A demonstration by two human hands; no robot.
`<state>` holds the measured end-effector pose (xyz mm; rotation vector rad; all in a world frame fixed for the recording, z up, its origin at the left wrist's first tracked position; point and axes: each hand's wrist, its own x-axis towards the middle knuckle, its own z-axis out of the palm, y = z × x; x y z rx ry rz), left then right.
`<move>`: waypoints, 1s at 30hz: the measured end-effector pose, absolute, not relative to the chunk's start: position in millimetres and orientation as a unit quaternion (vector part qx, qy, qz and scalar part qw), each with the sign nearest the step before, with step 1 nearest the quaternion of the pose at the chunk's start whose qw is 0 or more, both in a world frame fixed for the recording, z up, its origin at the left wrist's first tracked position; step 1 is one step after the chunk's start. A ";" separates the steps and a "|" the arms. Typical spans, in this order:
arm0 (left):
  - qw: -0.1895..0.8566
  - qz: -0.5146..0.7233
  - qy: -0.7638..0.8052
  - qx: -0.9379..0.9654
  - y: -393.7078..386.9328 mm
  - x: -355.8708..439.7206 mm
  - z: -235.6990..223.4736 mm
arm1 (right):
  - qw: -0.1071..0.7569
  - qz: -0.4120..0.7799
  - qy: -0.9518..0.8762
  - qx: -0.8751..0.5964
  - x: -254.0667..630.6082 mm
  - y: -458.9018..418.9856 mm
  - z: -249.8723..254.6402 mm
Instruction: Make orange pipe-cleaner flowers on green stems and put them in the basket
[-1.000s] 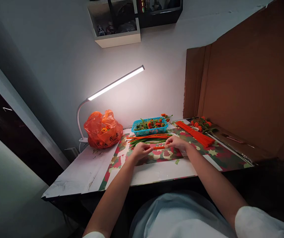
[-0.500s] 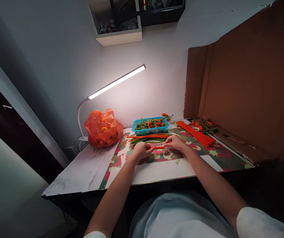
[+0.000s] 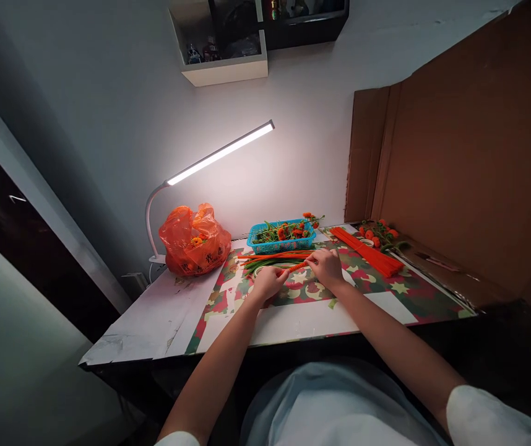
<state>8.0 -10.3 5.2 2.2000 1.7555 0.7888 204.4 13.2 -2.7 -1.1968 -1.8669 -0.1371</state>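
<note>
Between my two hands stretches a tightly coiled orange pipe cleaner, tilted up toward the right. My left hand pinches its left end with closed fingers. At the right end, the fingers and thumb of my right hand close on it. Whether a thin rod runs inside the coil I cannot tell. Just behind my hands lie loose green pipe cleaners and orange pipe cleaners, partly covered by my fingers. To the right of my right hand rests a thick bundle of orange pipe cleaners.
A blue basket of orange flowers with green stems stands at the back. An orange plastic bag sits at left beside the lit lamp. More orange flowers lie near the cardboard on the right.
My right hand has risen slightly and turned, so the coil now slants up to the right instead of lying level. Both hands still grip it.
</note>
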 end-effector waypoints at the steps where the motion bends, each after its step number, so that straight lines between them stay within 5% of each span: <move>1: 0.135 0.285 0.597 0.737 -8.0 8.3 3.1 | 0.465 -0.054 -0.743 -0.478 203.2 13.5 -3.3; 5: 0.248 0.357 0.581 0.688 -1.4 8.7 -1.0 | 0.567 0.039 -0.698 -0.436 198.1 15.6 -4.8; 11: 0.418 0.400 0.539 0.611 -8.2 11.5 8.5 | 0.628 0.372 -0.580 -0.361 195.6 24.3 -6.0; 19: 0.403 0.401 0.439 0.696 -8.4 1.7 10.4 | 0.464 0.609 -0.581 -0.275 216.7 28.5 3.2; 30: 0.347 0.306 0.406 0.788 -6.3 -10.7 7.7 | 0.290 0.654 -0.628 -0.305 238.0 32.0 4.9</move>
